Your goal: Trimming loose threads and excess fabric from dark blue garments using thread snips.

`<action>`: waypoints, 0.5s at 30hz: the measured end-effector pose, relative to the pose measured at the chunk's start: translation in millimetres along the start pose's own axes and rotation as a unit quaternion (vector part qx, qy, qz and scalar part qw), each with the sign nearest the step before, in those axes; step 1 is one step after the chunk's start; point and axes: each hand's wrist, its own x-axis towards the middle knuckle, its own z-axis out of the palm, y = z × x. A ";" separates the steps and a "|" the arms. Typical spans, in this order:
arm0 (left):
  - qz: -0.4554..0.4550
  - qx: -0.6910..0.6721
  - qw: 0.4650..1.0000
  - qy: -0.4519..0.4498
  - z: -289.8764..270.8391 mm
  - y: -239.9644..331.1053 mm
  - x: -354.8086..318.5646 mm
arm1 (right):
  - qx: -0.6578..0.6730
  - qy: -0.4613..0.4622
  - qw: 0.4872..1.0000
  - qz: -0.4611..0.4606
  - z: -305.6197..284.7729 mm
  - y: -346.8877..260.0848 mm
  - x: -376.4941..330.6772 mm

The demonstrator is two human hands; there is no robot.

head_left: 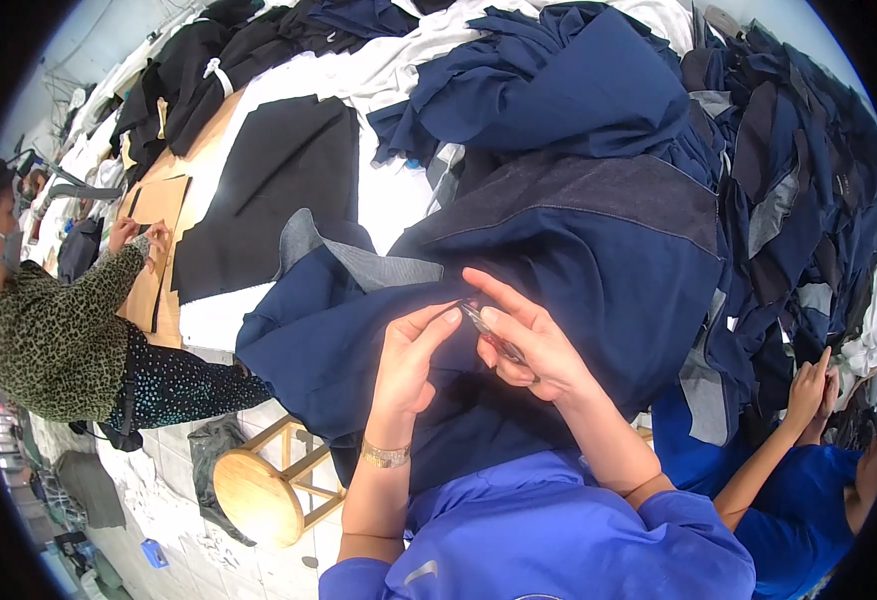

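A large navy cloth garment (598, 250) with a dark denim band and grey strips lies spread over the table and hangs down in front of me. Above it, my left hand (406, 355) pinches a small dark bit, apparently an edge of this cloth, between thumb and forefinger. Close beside those fingertips, my right hand (543, 350) grips small thread snips (498, 340), with its forefinger stretched out past them. The blades point at the pinched spot. Exactly what lies between the blades is too small to tell.
Black cloth panels (283, 190) lie at the left on white fabric. Navy pieces (808, 180) are heaped at the right. A wooden stool (256, 497) stands at lower left. One masked person (58, 320) works at left; another person's hand (808, 390) shows at right.
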 end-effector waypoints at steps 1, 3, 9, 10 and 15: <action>0.000 0.001 1.000 -0.001 0.1 0.0 0.1 | 0.001 0.000 1.000 -0.002 0.0 0.1 0.3; -0.004 -0.006 1.000 -0.004 0.5 0.2 0.2 | 0.000 0.003 1.000 -0.002 0.9 -0.4 0.5; -0.020 -0.028 0.999 -0.007 -1.1 -1.8 0.7 | -0.011 0.007 1.000 -0.007 0.2 -0.3 1.0; -0.018 -0.023 1.000 -0.005 -1.1 -1.7 0.7 | -0.011 0.009 1.000 -0.006 0.4 -0.4 1.0; -0.012 -0.016 1.000 -0.007 1.6 2.0 0.2 | -0.014 0.012 1.000 -0.004 1.7 -1.9 0.7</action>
